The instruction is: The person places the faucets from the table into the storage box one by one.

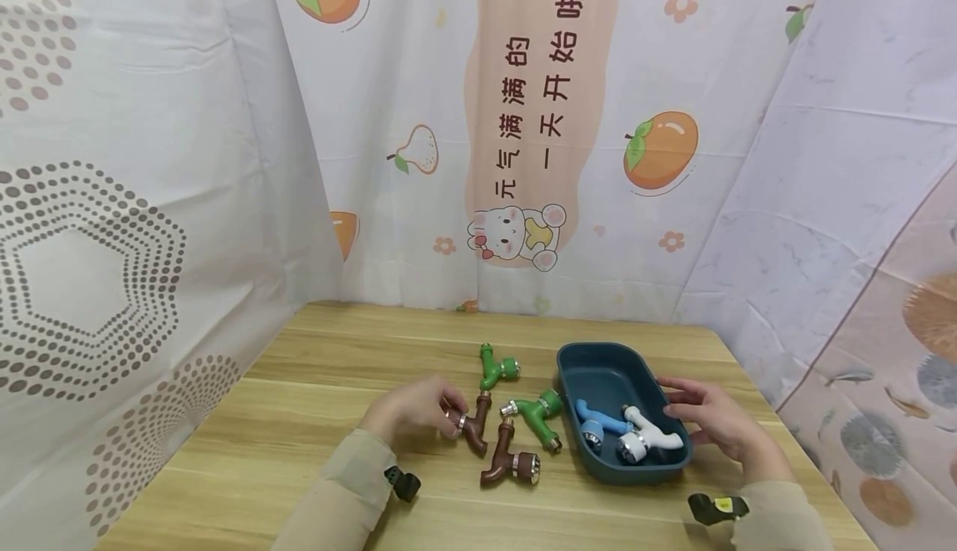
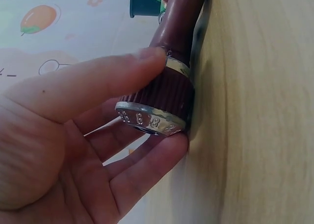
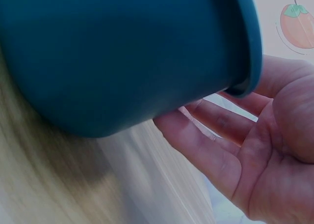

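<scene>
My left hand (image 1: 414, 410) holds a brown plastic tap (image 1: 476, 432) by its ribbed knob (image 2: 164, 92), thumb on one side and fingers round the silver-rimmed end. This tap lies close over the wooden table. Just right of it is a second brown tap (image 1: 499, 466). Two green taps (image 1: 489, 372) (image 1: 540, 422) lie farther back and to the right. My right hand (image 1: 721, 425) rests against the right side of a dark blue basin (image 1: 624, 476), its fingers extended along the outer wall and rim. Inside the basin lie a light blue tap (image 1: 604, 420) and a white tap (image 1: 658, 437).
The wooden table (image 1: 329, 418) runs back to a hanging printed curtain (image 1: 419, 227), with more curtain on the left and right sides. Small black cameras are strapped to both wrists over light sleeves (image 1: 340, 493).
</scene>
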The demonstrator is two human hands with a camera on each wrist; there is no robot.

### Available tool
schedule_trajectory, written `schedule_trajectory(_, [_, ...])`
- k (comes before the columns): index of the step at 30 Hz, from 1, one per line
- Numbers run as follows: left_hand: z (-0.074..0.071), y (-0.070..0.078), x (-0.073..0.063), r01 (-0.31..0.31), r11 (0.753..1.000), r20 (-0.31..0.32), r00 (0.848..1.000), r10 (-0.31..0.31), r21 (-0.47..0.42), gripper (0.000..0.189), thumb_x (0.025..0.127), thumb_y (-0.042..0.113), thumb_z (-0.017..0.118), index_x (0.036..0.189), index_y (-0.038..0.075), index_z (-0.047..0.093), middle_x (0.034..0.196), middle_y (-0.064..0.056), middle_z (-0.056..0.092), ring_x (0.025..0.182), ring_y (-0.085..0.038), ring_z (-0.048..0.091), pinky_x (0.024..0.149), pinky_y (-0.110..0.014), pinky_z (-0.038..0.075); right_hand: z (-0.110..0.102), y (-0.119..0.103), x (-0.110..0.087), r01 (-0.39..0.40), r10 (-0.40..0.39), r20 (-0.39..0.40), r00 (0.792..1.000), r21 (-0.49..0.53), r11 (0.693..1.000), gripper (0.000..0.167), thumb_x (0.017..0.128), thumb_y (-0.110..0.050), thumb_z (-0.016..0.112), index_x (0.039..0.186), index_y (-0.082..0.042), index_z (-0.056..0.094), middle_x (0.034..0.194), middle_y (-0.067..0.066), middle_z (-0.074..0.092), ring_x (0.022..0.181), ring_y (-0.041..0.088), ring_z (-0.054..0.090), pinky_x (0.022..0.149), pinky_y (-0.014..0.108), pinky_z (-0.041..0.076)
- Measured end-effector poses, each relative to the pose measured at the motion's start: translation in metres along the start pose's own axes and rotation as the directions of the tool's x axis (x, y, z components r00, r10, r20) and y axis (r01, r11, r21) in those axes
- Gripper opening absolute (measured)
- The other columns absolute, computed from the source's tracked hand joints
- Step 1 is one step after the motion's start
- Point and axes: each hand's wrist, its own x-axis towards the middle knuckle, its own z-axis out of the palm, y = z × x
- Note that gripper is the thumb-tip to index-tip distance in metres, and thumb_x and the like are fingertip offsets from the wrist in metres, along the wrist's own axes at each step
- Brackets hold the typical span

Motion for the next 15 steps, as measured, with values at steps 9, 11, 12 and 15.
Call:
schedule_trajectory(9, [0.0013,-0.0014,0.0,-0.005,1.0,0.0,1.0,0.005,-0.004,0.027,0.076,0.002,0.083,0.098,0.016,0.076,0.085,0.009,0.068,0.08,-0.012,0.06,0.072,-0.03,0.05,-0.0015,0.0035,0.0011,0.002,-0.002,-0.001,1.0,-0.001,1.0,0.066,0.1,-0.011,0.065,0.154,0.006,0.032,0.146,0.038,0.043,0.116,0.034,0.059,0.079,0.054,0.059])
schedule_trajectory(11, [0.0013,-0.0018,0.0,-0.007,1.0,-0.003,1.0,0.007,0.004,0.027,0.076,0.002,0.084,0.098,0.016,0.076,0.085,0.009,0.068,0.08,-0.012,0.06,0.072,-0.031,0.05,-0.0014,0.0037,0.0012,0.003,-0.003,-0.001,1.0,0.0,1.0,0.067,0.1,-0.011,0.065,0.154,0.006,0.032,0.146,0.038,0.042,0.116,0.035,0.059,0.079,0.054,0.059])
schedule_trajectory(12, [0.0013,-0.002,0.0,-0.008,1.0,-0.004,1.0,0.008,0.006,0.027,0.076,0.003,0.084,0.098,0.016,0.076,0.085,0.009,0.068,0.08,-0.012,0.06,0.072,-0.031,0.05,-0.0013,0.0036,0.0013,0.005,-0.005,-0.002,1.0,0.001,1.0,0.067,0.1,-0.011,0.065,0.154,0.006,0.032,0.146,0.038,0.042,0.117,0.035,0.059,0.079,0.055,0.059])
schedule_trajectory(15, [0.0011,-0.002,-0.0002,-0.009,1.0,-0.006,1.0,0.009,0.014,0.026,0.077,0.003,0.084,0.099,0.015,0.076,0.085,0.01,0.068,0.081,-0.012,0.06,0.072,-0.031,0.05,-0.0007,0.0028,0.0014,0.009,-0.009,-0.002,1.0,0.004,1.0,0.066,0.099,-0.011,0.065,0.154,0.007,0.032,0.147,0.038,0.041,0.118,0.037,0.058,0.079,0.055,0.059])
